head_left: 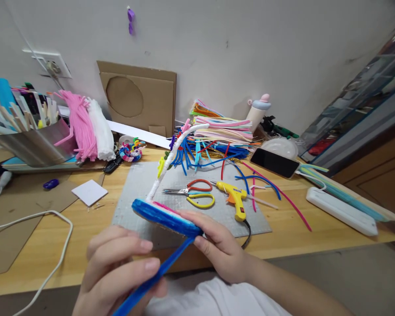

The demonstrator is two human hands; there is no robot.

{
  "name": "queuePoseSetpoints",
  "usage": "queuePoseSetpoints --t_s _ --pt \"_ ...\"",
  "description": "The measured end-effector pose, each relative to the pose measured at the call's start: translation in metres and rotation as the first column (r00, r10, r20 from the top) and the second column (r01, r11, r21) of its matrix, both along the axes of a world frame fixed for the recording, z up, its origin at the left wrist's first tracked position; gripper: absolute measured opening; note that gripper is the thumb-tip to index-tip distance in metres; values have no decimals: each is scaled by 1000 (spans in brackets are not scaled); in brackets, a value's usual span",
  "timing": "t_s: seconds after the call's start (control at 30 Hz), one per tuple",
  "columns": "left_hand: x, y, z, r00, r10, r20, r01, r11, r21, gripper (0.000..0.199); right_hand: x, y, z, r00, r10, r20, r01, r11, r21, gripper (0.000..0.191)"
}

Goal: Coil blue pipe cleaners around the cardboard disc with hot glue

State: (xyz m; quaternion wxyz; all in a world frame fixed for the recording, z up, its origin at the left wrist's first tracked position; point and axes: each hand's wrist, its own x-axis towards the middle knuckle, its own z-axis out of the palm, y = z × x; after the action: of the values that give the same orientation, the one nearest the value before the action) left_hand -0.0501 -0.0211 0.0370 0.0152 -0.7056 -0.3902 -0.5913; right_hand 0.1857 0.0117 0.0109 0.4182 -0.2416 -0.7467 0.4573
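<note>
My right hand [219,248] grips the right end of a flat craft base [164,219], its edge covered in blue fuzzy stem and its top partly white and pink. A curved white wrapped stem [167,164] rises from the base, with small yellow, green, purple and pink shapes along it. From the underside near my right thumb, a blue pipe cleaner [163,270] runs down to the left. My left hand [121,263] pinches that strand between thumb and fingers. Just beyond, scissors [197,193] with red and yellow handles lie on the grey cutting mat [131,186].
A yellow glue gun [233,197] rests on the mat's right, its cord trailing to the table edge. Loose stems and a phone [274,162] lie farther right. Pipe cleaner bundles [222,129] and cardboard [161,98] stand behind. A metal container [42,147] of sticks and a white cable [69,232] are left.
</note>
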Motion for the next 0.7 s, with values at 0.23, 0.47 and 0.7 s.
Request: queuePoseSetpoints --t_s 0.23,0.47,0.7 --pt "7 1 15 975 -40 -217 83 977 195 4 -1 -1 1 1000 -5 19 4 999 50 49" --pt "2 1 12 981 -19 -191 51 985 163 20 0 0 1 998 -9 57 4 997 81 49" --pt "-6 2 -1 990 46 -137 -30 993 117 29 -1 -1 1 996 2 93 -12 994 111 49"
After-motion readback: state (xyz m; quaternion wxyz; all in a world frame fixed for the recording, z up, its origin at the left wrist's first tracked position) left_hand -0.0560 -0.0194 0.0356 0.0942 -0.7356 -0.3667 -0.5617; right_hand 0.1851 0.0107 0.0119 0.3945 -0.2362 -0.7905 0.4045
